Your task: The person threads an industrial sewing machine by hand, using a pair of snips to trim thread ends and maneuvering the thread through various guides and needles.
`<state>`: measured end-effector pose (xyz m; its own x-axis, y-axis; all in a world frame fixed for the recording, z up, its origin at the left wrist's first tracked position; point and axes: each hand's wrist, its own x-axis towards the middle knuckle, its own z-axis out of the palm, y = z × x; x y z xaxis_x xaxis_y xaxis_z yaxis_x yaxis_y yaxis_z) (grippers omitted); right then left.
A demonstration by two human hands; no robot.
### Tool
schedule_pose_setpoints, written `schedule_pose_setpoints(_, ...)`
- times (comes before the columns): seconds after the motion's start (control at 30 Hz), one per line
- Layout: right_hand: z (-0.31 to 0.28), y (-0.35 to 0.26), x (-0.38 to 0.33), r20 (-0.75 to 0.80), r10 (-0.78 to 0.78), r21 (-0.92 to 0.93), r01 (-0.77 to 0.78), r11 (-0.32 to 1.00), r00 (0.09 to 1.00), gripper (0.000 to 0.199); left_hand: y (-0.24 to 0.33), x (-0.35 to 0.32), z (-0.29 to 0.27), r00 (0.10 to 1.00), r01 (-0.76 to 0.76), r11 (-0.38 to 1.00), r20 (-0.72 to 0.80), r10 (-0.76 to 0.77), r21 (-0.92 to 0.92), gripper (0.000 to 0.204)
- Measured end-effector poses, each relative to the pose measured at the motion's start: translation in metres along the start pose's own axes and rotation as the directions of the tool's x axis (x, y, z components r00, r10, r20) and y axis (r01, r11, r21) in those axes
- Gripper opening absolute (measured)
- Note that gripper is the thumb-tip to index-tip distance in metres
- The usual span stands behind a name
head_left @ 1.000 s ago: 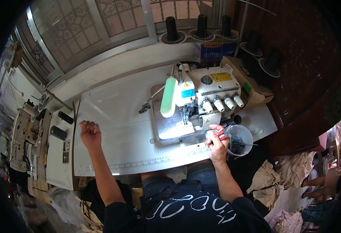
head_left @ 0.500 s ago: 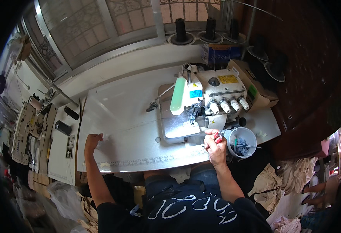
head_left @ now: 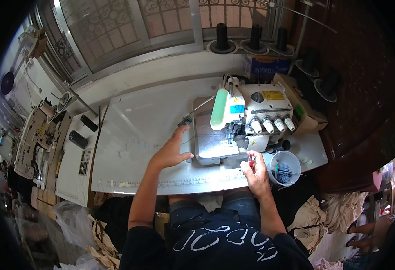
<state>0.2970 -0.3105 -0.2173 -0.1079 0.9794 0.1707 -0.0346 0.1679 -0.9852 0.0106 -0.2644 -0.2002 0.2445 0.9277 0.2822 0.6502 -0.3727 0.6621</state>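
Note:
An overlock sewing machine (head_left: 269,105) with a row of white tension dials and a lit green-and-white lamp (head_left: 219,109) stands on the white table (head_left: 130,112). My left hand (head_left: 172,150), fingers and thumb apart and nothing in it, hovers by the left edge of the machine's metal plate (head_left: 206,148). A dark, small clump (head_left: 185,120) on a thin rod is just beyond its fingertips. My right hand (head_left: 257,173) is closed round a small red-handled tool (head_left: 251,159), in front of the machine; the tool's tip is too small to make out.
Right of my right hand, a white bucket (head_left: 284,156) holds dark scraps and a thin stick. A measuring tape strip (head_left: 179,181) runs along the table's front edge. Black thread cones (head_left: 222,38) stand behind the machine. A second sewing machine (head_left: 38,144) is at far left.
My left hand has moved right and away from me toward the metal plate, and its fingers have spread. My right hand keeps the red-handled tool. The whole view has shifted slightly.

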Motion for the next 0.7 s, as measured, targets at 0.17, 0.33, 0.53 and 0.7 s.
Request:
schedule_pose_setpoints(0.17, -0.011, -0.028, -0.005, 0.091, -0.062, -0.178, 0.078, 0.981, 0.994, 0.03, -0.025, 0.004, 0.029, 0.987, 0.161, 0.958, 0.022, -0.16, -0.236, 0.048)
schedule_pose_setpoints(0.33, -0.003, -0.036, -0.002, 0.13, 0.002, -0.397, 0.05, 0.917, 0.992, 0.025, -0.023, -0.012, 0.007, 0.983, 0.152, 0.933, -0.05, -0.178, -0.326, 0.017)
schedule_pose_setpoints(0.53, 0.066, -0.042, 0.024, 0.362, -0.246, -0.643, 0.432, 0.632, 0.899, 0.024, -0.02, -0.028, -0.011, 0.973, 0.145, 0.93, -0.122, -0.196, -0.337, 0.009)
schedule_pose_setpoints(0.7, 0.113, -0.038, 0.038, 0.414, -0.255, -0.819, 0.48, 0.316, 0.874, 0.027, -0.014, -0.035, -0.018, 0.966, 0.112, 0.942, -0.189, -0.178, -0.315, 0.009)
